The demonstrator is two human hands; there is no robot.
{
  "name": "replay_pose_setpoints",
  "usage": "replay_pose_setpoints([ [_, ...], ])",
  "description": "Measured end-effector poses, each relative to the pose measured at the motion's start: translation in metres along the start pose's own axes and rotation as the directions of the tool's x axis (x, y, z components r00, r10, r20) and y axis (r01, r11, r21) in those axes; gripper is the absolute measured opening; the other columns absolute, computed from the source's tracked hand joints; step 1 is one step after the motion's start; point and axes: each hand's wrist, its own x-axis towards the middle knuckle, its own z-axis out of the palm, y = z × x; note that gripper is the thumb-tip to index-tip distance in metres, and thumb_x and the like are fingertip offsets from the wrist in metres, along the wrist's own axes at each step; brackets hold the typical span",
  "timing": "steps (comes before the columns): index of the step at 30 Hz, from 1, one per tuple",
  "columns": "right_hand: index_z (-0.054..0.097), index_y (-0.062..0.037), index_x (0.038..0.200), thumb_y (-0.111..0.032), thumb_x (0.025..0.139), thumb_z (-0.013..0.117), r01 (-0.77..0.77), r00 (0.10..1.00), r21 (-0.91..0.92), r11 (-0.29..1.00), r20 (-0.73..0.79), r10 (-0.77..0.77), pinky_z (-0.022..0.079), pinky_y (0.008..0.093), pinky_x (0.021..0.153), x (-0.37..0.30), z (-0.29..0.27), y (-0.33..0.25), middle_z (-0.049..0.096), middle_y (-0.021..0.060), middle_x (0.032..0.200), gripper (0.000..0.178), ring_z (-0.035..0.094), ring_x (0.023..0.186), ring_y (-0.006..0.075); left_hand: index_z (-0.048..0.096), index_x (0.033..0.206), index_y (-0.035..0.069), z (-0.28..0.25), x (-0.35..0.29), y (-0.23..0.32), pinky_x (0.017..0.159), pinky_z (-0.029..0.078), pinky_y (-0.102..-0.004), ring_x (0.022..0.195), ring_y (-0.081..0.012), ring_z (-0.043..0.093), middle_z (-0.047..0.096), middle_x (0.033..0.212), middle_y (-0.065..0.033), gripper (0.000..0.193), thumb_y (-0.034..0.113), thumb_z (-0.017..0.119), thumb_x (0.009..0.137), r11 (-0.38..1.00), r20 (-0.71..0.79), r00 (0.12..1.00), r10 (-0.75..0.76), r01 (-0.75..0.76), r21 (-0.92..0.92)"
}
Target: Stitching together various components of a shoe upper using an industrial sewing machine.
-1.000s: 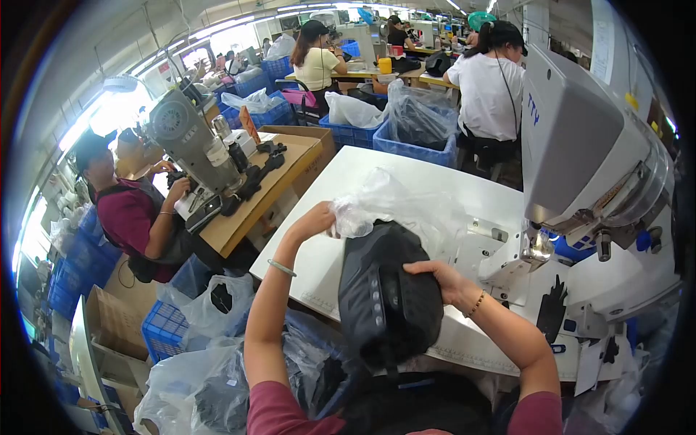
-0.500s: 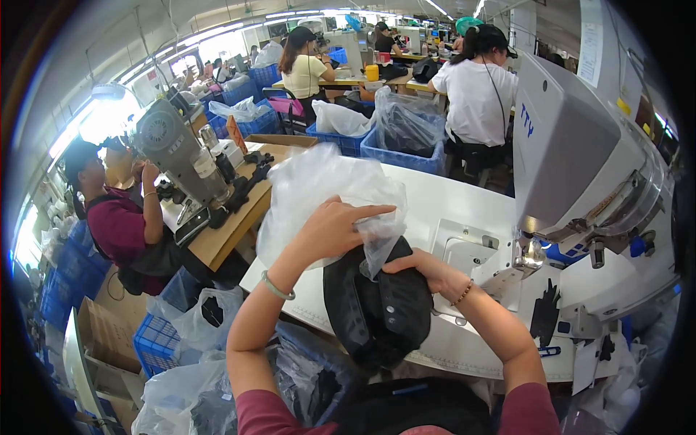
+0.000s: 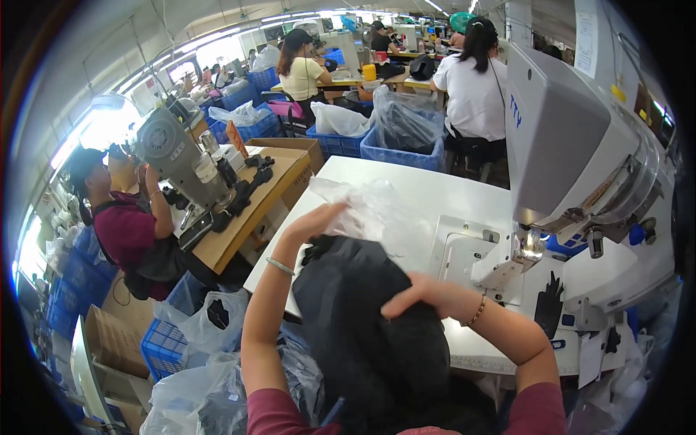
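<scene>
A large bundle of black fabric [image 3: 362, 304] fills the space between my forearms at the near edge of the white table. My right hand [image 3: 424, 296] grips its right side, thumb across the front and the other fingers hidden behind. Beyond the bundle's upper left, my left hand [image 3: 320, 221] reaches out with fingers extended, somewhat blurred, beside a crumpled clear plastic bag [image 3: 384, 210]. The bag lies on the white tabletop [image 3: 464, 190]. What the folds of the bundle contain cannot be made out.
A large white and grey machine [image 3: 562, 138] stands at the right, with a black glove [image 3: 549, 308] near its base. Left of me, a co-worker [image 3: 127, 225] sits at another machine [image 3: 174, 148]. Blue crates [image 3: 163, 348] and plastic bags crowd the floor.
The plastic bag has left my hands and dropped onto the table. The black bundle has come closer to me and spread, hiding the snap-studded strip. My left hand has moved slightly left.
</scene>
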Motion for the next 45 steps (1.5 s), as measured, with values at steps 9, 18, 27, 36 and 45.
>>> replay_pose_setpoints([
  [9,0.059,0.0069,0.103,-0.012,0.084,0.061,0.129,0.971,0.443,0.887,-0.24,-0.021,0.054,0.0337,0.078,0.006,-0.092,0.027,0.065,0.0162,0.096,0.027,0.066,0.081,0.0231,0.064,0.096,0.004,0.042,-0.038,0.051,0.062,0.047,-0.0319,0.066,-0.0222,0.06,0.064,0.075,-0.0148,0.018,0.018,0.058,0.086,0.847,-0.23,0.916,0.328,-0.178,0.502],
  [18,0.058,0.0073,0.105,-0.014,0.085,0.059,0.207,0.96,0.466,0.86,-0.264,-0.088,0.055,0.0346,0.077,0.008,-0.086,0.036,0.065,0.0173,0.098,0.029,0.066,0.082,0.0239,0.053,0.114,-0.004,0.091,0.009,-0.009,0.073,0.047,-0.0264,0.085,-0.0143,0.057,0.061,0.092,-0.0085,0.047,0.033,0.062,0.086,0.76,0.046,0.997,-0.06,0.076,-0.646],
  [27,0.055,0.008,0.11,-0.017,0.088,0.054,0.343,0.939,0.613,0.712,-0.229,-0.255,0.052,0.0387,0.085,-0.013,-0.117,0.064,0.062,0.0196,0.106,0.033,0.064,0.092,0.0274,0.038,0.131,0.002,0.076,-0.041,0.022,0.047,0.028,-0.0207,0.054,-0.004,0.034,0.034,0.065,0.0067,0.055,0.014,0.064,0.084,0.905,-0.214,0.969,0.123,-0.198,-0.377],
  [36,0.055,0.0058,0.112,-0.009,0.082,0.061,0.303,0.926,0.222,0.927,-0.297,-0.232,0.051,0.0381,0.086,-0.011,-0.071,0.032,0.062,0.0175,0.107,0.034,0.063,0.092,0.0261,0.07,0.092,0.005,0.082,-0.078,0.139,0.051,0.042,-0.0272,0.05,-0.0096,0.053,0.062,0.063,-0.0139,0.027,0.028,0.057,0.09,0.92,-0.333,0.863,0.379,-0.314,0.233],
  [45,0.059,0.0006,0.106,-0.018,0.086,0.057,0.496,0.849,0.398,0.772,-0.407,-0.335,0.055,0.0381,0.078,-0.021,-0.121,0.05,0.064,0.0125,0.097,0.028,0.064,0.084,0.0229,0.052,0.126,0.01,0.146,-0.206,0.153,0.046,0.046,-0.0247,0.052,-0.013,0.053,0.056,0.069,-0.003,0.047,0.019,0.065,0.082,0.343,0.538,0.391,0.747,-0.919,0.194],
])
